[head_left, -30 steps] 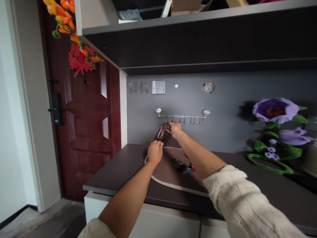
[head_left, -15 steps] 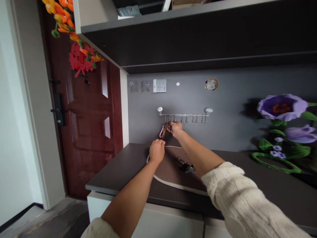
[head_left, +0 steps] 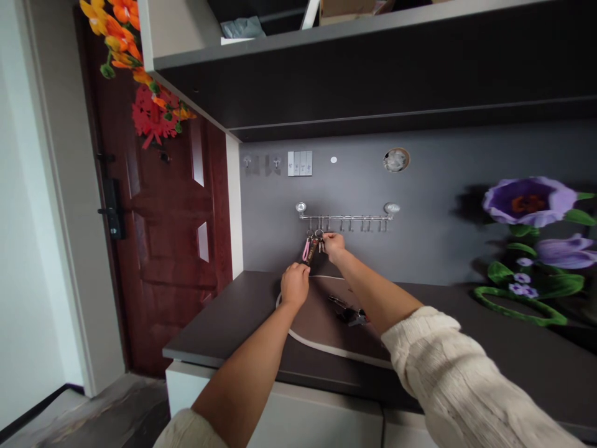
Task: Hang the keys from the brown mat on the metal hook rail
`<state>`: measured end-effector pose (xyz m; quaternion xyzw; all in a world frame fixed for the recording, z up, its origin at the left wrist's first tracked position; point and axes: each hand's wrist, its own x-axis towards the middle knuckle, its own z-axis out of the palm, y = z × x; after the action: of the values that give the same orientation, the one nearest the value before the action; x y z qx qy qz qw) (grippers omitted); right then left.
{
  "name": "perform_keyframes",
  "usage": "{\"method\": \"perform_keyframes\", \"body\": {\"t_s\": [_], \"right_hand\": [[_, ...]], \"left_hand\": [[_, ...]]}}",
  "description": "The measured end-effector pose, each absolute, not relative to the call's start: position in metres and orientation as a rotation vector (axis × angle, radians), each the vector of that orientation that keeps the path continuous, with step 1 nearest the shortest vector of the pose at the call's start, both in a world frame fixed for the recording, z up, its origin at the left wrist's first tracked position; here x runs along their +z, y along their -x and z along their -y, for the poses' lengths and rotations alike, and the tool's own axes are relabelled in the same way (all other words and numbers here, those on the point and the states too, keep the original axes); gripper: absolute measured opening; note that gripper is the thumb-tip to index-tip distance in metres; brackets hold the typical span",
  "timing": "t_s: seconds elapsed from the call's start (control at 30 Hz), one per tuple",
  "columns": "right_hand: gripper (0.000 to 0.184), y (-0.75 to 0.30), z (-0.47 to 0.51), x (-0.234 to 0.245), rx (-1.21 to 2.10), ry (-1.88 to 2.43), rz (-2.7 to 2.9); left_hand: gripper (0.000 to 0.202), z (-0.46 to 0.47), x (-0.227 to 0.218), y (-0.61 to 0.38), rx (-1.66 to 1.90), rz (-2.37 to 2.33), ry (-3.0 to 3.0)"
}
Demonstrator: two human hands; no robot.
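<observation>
A metal hook rail (head_left: 347, 217) is fixed to the grey wall above a dark counter. A bunch of keys with a pink loop and a brown tag (head_left: 311, 246) hangs from the rail's left hooks. My right hand (head_left: 333, 245) is raised to the keys, its fingers pinched at the ring. My left hand (head_left: 295, 283) sits lower, curled, its fingertips at the bottom end of the brown tag. A second bunch of keys (head_left: 347, 311) lies on an oval mat with a white rim (head_left: 298, 337) on the counter.
A red-brown door (head_left: 158, 236) with a black handle stands to the left, with orange and red decorations above it. Large purple fabric flowers (head_left: 532, 236) stand on the counter at the right. A dark shelf overhangs the wall. Light switches (head_left: 299, 163) sit above the rail.
The key bunch, held tilted a second ago, now hangs straight down from the rail. My right hand has shifted slightly right of it. My left hand has risen a little toward the tag.
</observation>
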<state>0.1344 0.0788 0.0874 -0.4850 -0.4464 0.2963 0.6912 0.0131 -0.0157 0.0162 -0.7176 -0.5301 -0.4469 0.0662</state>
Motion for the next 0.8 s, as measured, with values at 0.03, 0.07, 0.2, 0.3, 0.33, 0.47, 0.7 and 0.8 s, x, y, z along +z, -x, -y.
{"method": "perform_keyframes", "body": {"t_s": [0.03,0.07,0.2,0.3,0.33,0.47,0.7,0.8], "right_hand": [[0.009,-0.136,-0.079,0.087,0.650,1.082,1.007],[0.009,-0.137,-0.079,0.086,0.633,1.079,1.026],[0.007,-0.144,-0.071,0.083,0.525,1.107,1.156],[0.007,-0.149,-0.060,0.084,0.477,1.153,1.194],[0.008,-0.151,-0.055,0.084,0.477,1.157,1.199],[0.013,-0.160,-0.035,0.086,0.549,1.119,1.206],[0.015,-0.182,0.008,0.073,0.727,1.020,1.275],[0.014,-0.191,0.023,0.061,0.741,1.016,1.313]], "left_hand": [[0.028,0.016,0.016,-0.013,-1.350,1.599,2.163],[0.028,0.015,0.016,-0.013,-1.353,1.597,2.164],[0.028,0.014,0.014,-0.012,-1.358,1.560,2.181],[0.028,0.014,0.012,-0.011,-1.365,1.543,2.191],[0.027,0.015,0.012,-0.011,-1.371,1.547,2.200],[0.024,0.019,0.011,-0.012,-1.418,1.572,2.274],[0.018,0.025,0.018,-0.026,-1.566,1.596,2.399],[0.015,0.024,0.020,-0.035,-1.605,1.566,2.471]]}}
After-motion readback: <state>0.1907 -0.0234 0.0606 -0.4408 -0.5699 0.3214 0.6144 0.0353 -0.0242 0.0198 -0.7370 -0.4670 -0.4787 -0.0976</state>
